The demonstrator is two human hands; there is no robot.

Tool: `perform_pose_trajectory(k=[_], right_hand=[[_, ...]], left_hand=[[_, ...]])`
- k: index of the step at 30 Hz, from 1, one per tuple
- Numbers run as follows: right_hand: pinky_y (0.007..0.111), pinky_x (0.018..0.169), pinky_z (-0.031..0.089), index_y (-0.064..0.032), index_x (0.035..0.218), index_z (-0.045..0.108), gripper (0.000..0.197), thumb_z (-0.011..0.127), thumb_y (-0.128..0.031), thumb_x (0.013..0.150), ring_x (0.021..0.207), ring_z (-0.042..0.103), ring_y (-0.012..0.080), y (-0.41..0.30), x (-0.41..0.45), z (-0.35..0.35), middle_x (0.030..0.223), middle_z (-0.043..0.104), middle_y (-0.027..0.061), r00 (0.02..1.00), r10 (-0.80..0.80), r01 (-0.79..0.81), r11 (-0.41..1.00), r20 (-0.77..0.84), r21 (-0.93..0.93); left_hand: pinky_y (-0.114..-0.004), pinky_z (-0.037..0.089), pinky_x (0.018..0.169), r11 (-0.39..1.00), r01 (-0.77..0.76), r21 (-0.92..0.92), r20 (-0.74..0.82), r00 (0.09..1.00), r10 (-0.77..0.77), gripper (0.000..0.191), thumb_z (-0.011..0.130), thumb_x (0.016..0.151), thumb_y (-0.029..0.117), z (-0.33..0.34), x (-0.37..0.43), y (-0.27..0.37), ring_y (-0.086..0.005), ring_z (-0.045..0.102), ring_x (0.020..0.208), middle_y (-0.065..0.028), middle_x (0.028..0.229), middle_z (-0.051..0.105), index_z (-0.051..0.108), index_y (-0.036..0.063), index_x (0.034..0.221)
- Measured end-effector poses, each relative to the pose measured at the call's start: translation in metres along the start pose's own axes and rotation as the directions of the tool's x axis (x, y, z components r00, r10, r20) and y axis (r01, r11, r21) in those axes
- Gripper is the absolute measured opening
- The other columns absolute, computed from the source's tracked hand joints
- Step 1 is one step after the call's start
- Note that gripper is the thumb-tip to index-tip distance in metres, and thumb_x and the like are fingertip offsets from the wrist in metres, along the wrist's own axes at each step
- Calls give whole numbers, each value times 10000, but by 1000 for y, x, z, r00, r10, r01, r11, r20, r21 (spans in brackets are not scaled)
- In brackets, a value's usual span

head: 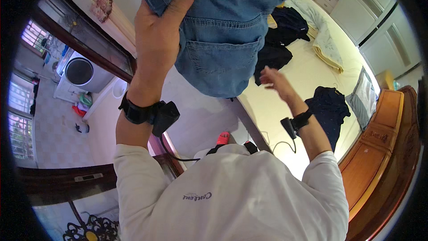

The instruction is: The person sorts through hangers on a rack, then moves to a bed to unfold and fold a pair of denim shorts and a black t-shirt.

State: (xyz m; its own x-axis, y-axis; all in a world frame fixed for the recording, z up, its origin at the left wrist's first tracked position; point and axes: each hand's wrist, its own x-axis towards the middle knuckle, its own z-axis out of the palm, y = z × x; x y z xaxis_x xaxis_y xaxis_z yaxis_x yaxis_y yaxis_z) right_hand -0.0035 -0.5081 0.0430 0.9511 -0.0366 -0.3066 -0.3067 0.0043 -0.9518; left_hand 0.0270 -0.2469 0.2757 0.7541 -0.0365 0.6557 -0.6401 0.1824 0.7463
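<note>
A pair of blue denim jeans (pixel 220 30) hangs high in front of me, with a waistband at the top and a stitched back pocket lower down. My left hand (pixel 158 30) grips the waistband at its left end, thumb on the near side. My right hand (pixel 277 82) is off the jeans, to their lower right, above the bed; its fingers are apart and nothing shows in them. Beyond that hand, dark garments (pixel 284 30) lie heaped on the bed. A dark navy garment (pixel 329 110) on a hanger lies spread nearer the headboard.
The bed (pixel 301 70) has a pale yellow sheet, a folded quilt (pixel 326 47) and a grey-white pillow (pixel 362 97). Its wooden headboard (pixel 378 140) stands at right. White wardrobe doors (pixel 364 6) rise behind. A dark door frame (pixel 113 58) at left opens towards a washing machine (pixel 80 70).
</note>
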Motion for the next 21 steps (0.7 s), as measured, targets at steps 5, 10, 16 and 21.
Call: perform_pose_trajectory(k=[5,10,16,21], right_hand=[[390,982,281,-10,1243,409,778,272,-653,828,1169,394,271,36,-5,29,1235,458,164,977,122,-161,960,177,227],[404,971,341,-44,1197,479,620,352,-549,862,1097,493,241,5,-24,46,1191,518,132,901,-22,-348,557,433,754],[383,950,371,-21,1163,504,449,449,-366,881,1053,526,235,1,-19,9,1149,548,132,891,-276,-217,440,361,871],[373,950,374,-3,1089,543,307,516,-205,859,1014,549,232,-18,-22,-13,1099,576,128,884,-405,-123,278,232,953]], left_hand=[[-345,382,919,989,114,99,-196,976,-93,576,712,711,155,11,16,13,-285,501,1053,-155,1181,498,460,15,1209],[-352,375,906,-16,-539,842,515,797,316,637,692,661,66,-48,38,-4,-320,499,1060,-198,1191,489,469,174,1248],[-305,469,821,907,264,-327,122,964,-237,269,634,795,123,-23,41,-2,-191,584,907,-98,988,610,567,14,1031],[-337,438,891,963,197,-183,79,980,-185,368,572,844,166,-48,39,-10,-225,531,1026,-141,1144,529,490,-30,1144]])
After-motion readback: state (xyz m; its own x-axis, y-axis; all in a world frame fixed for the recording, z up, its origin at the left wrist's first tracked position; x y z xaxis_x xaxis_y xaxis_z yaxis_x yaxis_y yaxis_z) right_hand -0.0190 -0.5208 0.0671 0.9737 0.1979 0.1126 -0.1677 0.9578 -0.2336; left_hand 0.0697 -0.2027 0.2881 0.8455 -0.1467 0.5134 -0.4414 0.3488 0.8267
